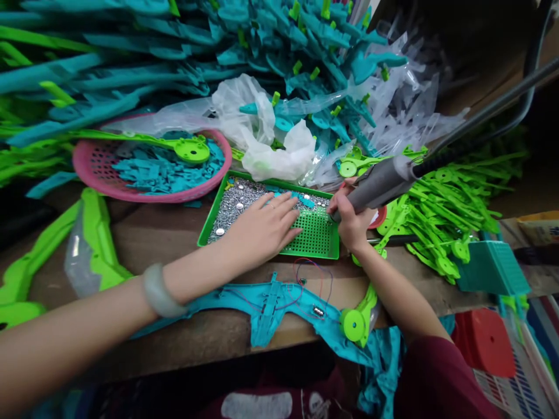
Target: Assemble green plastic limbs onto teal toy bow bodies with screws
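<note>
My left hand (266, 224) lies palm down with its fingers spread over a green tray (317, 233) that holds many small silver screws (233, 203). A bracelet (161, 291) circles that wrist. Beyond the tray's right edge, my right hand (351, 218) is wrapped round a grey power screwdriver (379, 183), its cable running to the upper right. Near the table's front edge lies a long blue plastic part (271, 302) with thin wires and a small metal piece (318, 311) on it. A green round-ended part (354, 325) touches its right end.
A pink basket (94, 169) of blue pieces stands behind left, beside crumpled clear bags (279, 154). Blue parts (183, 52) are heaped at the back, green parts (449, 198) at the right. A teal box (493, 267) and a red stool-like object (487, 343) are at far right.
</note>
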`<state>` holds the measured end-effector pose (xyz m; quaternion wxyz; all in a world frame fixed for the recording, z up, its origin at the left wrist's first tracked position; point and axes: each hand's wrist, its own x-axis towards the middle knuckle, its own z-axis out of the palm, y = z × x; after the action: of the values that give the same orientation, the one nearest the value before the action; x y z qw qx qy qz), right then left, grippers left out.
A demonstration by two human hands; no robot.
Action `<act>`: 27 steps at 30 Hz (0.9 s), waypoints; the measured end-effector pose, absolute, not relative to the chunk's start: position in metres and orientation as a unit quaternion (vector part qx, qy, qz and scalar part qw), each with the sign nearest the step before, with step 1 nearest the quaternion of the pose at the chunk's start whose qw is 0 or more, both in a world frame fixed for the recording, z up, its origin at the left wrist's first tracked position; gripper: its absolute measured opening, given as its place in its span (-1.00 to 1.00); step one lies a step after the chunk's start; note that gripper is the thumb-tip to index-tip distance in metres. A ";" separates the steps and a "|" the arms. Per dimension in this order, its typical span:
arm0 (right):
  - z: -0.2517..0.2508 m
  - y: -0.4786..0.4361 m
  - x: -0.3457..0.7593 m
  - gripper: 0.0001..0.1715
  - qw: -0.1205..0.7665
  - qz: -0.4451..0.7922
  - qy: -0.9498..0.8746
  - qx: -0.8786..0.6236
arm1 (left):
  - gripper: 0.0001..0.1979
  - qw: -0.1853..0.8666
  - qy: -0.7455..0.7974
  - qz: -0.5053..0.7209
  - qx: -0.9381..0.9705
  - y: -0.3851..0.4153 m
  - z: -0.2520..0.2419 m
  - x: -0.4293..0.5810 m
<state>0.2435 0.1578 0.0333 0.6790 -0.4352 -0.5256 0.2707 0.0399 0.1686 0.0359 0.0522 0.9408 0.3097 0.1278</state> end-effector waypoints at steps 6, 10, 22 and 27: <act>0.033 0.158 0.246 -0.73 0.675 0.266 -0.536 -0.432 | -0.56 0.086 0.411 0.185 0.889 0.184 0.048 0.003; 0.032 0.160 0.247 -0.71 0.669 0.275 -0.534 -0.438 | -0.55 0.144 0.386 0.208 0.887 0.194 0.046 -0.002; 0.035 0.158 0.246 -0.63 0.669 0.280 -0.524 -0.445 | -0.54 0.110 0.314 0.174 0.927 0.205 0.051 -0.016; 0.035 0.159 0.245 -0.61 0.675 0.284 -0.529 -0.429 | -0.54 0.112 0.274 0.177 0.939 0.197 0.046 -0.024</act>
<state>0.2451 0.1585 0.0355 0.6751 -0.4289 -0.5288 0.2841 -0.0238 0.1966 0.0463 0.1124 0.9387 0.2740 0.1767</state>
